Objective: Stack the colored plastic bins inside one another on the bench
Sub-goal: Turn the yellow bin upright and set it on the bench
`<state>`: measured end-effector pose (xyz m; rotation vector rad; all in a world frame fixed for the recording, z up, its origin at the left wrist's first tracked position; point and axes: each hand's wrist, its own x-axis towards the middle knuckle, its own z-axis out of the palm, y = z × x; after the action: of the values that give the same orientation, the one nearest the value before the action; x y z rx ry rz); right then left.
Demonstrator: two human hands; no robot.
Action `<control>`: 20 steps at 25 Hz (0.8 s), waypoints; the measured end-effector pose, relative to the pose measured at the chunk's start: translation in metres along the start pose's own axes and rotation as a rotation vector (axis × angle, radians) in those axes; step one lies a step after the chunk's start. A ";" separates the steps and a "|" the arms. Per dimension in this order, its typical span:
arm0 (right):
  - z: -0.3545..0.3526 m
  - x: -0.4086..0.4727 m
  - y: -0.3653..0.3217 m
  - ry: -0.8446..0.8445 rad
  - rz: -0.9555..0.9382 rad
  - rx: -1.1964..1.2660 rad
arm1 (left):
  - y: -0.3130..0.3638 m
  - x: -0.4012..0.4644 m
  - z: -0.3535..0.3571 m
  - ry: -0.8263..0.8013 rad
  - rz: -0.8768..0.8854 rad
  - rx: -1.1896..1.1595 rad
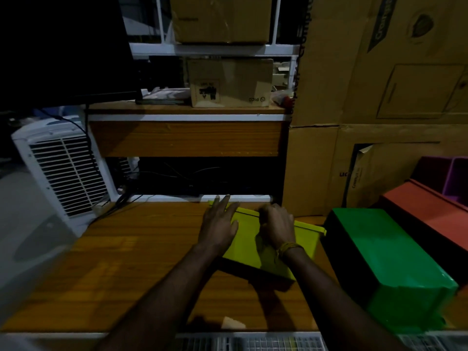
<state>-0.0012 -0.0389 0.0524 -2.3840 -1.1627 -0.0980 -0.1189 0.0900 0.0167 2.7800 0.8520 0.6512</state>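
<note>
Pretty dim shot. Far left there's a white fan standing beside the wooden table. Left hand lies flat on the yellow bin, fingers spread wide and reaching past its far rim. Right hand sits on the same bin with fingers curled over the far rim, gripping it. The yellow bin is mid-table, tilted. Just right of it is the green bin, upside down, then an orange bin and a purple bin behind, in front of cardboard boxes.
</note>
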 end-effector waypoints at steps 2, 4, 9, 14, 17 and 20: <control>0.001 -0.006 -0.002 0.000 -0.009 0.006 | -0.020 -0.006 -0.006 0.024 -0.013 -0.024; 0.002 -0.011 -0.004 0.017 -0.007 0.002 | -0.041 -0.012 -0.014 0.043 -0.051 -0.082; 0.015 -0.030 -0.019 0.087 0.049 -0.043 | -0.065 -0.035 -0.037 0.082 0.015 -0.228; 0.045 -0.063 -0.049 0.288 0.213 0.046 | -0.059 -0.062 -0.036 0.152 0.093 -0.256; 0.056 -0.074 -0.068 0.297 0.289 0.242 | -0.051 -0.071 -0.035 0.163 0.109 -0.284; 0.053 -0.074 -0.073 0.217 0.176 0.271 | -0.041 -0.076 -0.036 0.222 0.161 -0.329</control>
<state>-0.1113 -0.0304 0.0143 -2.1625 -0.8075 -0.1283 -0.2119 0.0815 0.0105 2.5237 0.5014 1.0392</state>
